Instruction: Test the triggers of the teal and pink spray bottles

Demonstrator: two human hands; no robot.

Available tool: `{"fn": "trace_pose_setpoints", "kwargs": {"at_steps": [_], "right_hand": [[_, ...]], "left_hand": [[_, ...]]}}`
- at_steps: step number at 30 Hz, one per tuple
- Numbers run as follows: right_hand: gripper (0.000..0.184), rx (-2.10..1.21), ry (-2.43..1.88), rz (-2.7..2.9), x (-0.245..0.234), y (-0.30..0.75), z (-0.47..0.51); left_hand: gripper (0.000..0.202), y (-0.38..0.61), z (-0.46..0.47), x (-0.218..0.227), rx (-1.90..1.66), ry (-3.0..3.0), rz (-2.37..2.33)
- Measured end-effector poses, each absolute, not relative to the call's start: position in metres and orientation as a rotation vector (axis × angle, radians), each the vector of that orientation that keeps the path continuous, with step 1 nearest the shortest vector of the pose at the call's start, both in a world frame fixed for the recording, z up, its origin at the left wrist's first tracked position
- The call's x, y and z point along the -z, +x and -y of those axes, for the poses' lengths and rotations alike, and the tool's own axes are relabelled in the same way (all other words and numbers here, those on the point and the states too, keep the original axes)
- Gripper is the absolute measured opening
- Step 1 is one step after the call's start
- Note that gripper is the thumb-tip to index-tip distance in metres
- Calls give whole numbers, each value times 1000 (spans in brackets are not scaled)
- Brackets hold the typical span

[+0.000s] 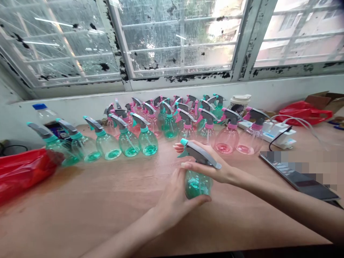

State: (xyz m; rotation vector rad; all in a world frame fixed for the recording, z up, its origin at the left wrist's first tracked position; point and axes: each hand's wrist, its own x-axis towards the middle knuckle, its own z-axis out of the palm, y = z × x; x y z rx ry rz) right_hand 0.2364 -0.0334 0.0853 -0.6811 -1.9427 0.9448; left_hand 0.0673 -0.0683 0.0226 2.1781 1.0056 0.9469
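A green see-through spray bottle (198, 184) with a grey and teal trigger head stands upright before me, nozzle pointing left. Around the lower body of the bottle curls my left hand (176, 197), its thumb across the near side. My right hand (215, 166) is closed about the neck just under the spray head, thumb in front and fingertips showing past the far side. Part of the neck is hidden by that hand. Behind them stand more spray bottles: green ones (148, 142) to the left and pink ones (227, 141) to the right.
A red plastic bag (24, 172) lies at the left, near a blue-capped bottle (44, 114). On the right are a phone (298, 175), a white power strip (281, 136) with cables, a lidded cup (240, 102) and another red bag (302, 113). Windows rise behind the table (107, 204).
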Motion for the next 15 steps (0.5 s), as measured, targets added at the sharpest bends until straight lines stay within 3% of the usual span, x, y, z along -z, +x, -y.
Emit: {"fn": "trace_pose_setpoints", "kwargs": {"at_steps": [9, 15], "right_hand": [[15, -916, -630, 1815, -69, 236, 16], [18, -920, -588, 1807, -68, 231, 2]], "left_hand": [[102, 30, 30, -12, -601, 2533, -982], [88, -3, 5, -4, -331, 2653, -1188]]}}
